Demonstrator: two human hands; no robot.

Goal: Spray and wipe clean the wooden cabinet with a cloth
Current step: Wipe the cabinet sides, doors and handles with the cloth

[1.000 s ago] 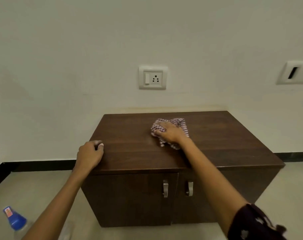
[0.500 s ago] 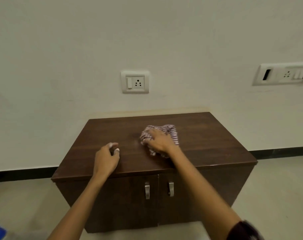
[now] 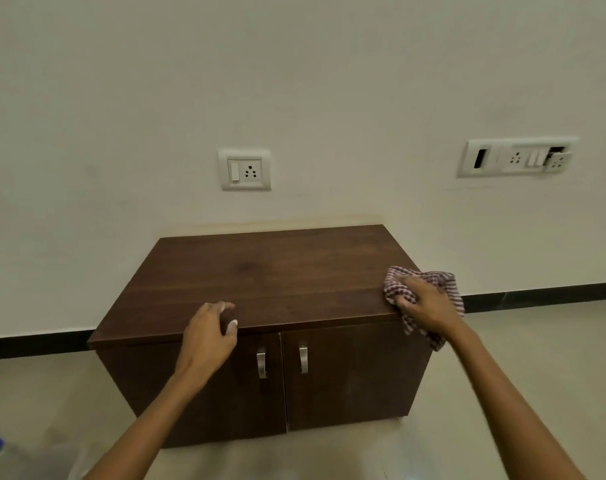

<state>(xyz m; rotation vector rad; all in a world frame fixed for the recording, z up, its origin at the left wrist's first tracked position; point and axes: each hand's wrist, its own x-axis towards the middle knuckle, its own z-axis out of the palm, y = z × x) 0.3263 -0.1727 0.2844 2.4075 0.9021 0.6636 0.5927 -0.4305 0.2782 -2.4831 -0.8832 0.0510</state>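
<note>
An off-white wall [image 3: 294, 81] fills the view above and beyond my left hand [image 3: 208, 337]. A single socket [image 3: 245, 169] sits on it, up and slightly right of that hand. A longer switch plate [image 3: 516, 156] is above my right hand [image 3: 426, 303], a little to its right. The brown cabinet [image 3: 277, 271] under both hands stands against the wall. A black skirting [image 3: 537, 294] runs out to either side. Pale glossy floor [image 3: 554, 358] lies below. The light is soft and even.
</note>
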